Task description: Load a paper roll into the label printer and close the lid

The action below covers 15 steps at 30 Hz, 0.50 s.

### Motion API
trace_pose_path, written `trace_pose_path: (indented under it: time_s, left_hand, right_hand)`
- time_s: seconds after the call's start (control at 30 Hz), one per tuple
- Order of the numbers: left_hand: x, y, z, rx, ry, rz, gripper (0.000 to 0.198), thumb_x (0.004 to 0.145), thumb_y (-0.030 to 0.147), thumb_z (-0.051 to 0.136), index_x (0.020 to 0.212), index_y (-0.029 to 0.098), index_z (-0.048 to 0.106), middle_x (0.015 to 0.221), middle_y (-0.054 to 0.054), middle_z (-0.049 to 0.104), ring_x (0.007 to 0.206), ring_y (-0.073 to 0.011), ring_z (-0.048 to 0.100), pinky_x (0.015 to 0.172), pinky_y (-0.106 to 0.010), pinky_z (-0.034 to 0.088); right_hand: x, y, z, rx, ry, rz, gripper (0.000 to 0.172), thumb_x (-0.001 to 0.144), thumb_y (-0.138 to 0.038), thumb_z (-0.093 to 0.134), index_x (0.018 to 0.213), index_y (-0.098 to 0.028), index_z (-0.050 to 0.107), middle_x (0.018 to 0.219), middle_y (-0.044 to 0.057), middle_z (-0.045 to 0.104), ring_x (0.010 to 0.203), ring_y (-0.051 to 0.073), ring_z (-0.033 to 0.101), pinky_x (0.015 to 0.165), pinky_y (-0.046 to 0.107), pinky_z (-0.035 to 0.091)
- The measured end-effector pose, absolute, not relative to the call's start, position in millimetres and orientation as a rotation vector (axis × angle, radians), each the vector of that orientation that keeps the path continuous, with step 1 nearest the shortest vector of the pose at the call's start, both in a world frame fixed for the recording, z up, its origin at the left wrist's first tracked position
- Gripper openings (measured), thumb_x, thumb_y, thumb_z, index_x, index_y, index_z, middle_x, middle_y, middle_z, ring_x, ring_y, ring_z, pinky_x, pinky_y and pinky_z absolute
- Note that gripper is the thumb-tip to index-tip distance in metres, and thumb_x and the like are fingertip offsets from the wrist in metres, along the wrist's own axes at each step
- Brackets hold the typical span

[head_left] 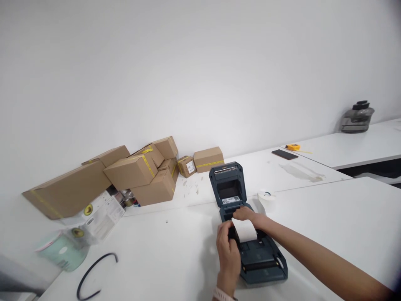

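Observation:
A dark blue label printer [263,255] lies on the white table with its lid [230,188] swung up and back. White label paper [245,230] curves up out of the printer's middle, with the rest of the roll hidden. My left hand [228,253], a pale band at its wrist, curls its fingers round the left side of the paper roll. From the right, my right hand [246,214] reaches into the printer just behind the paper. Its fingers are bent, and whatever they grip is hidden.
Another white roll [267,201] stands right of the lid. Cardboard boxes [131,171] are piled against the wall. A black curved cable [90,269] and a mint green container [64,251] are at left. Farther right lie a phone [284,154], a yellow tape measure [293,147] and a jug [357,119].

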<state>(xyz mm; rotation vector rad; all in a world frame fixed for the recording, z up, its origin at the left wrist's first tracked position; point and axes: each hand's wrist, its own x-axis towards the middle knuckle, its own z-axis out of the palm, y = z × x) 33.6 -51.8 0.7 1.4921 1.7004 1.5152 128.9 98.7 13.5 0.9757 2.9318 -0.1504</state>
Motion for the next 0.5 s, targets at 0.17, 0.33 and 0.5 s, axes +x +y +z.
trace_pose_path:
  time_s: [0.17,0.33,0.5]
  left_hand:
    - [55,-79,-6,1.761,1.757,1.423,0.039,0.073,0.009,0.058,0.11,0.017,0.069,0.113,-0.012,0.071,0.115,-0.0287,0.063,0.108,-0.047,0.045]
    - [70,-85,-12,2.18,1.728,1.703,0.016,0.079,0.007,0.059,0.08,0.022,0.066,0.072,0.0,0.071,0.072,-0.0178,0.07,0.096,-0.048,0.054]
    - [81,-98,-23,2.239,1.653,1.844,0.014,0.087,0.013,0.054,0.088,0.023,0.063,0.075,0.002,0.075,0.076,-0.0172,0.073,0.084,-0.04,0.06]
  right_hand:
    - [136,90,28,0.89,2.796,-0.206,0.031,0.095,-0.035,0.06,0.119,-0.017,0.061,0.12,0.008,0.064,0.101,0.02,0.065,0.087,0.042,0.055]
    - [142,87,43,0.826,2.806,-0.276,0.03,0.064,-0.041,0.082,0.079,-0.015,0.076,0.08,0.006,0.075,0.085,0.027,0.071,0.08,0.036,0.048]
    - [145,89,44,0.802,2.851,-0.379,0.022,0.059,-0.036,0.082,0.074,-0.02,0.078,0.077,0.003,0.077,0.082,0.025,0.071,0.081,0.033,0.042]
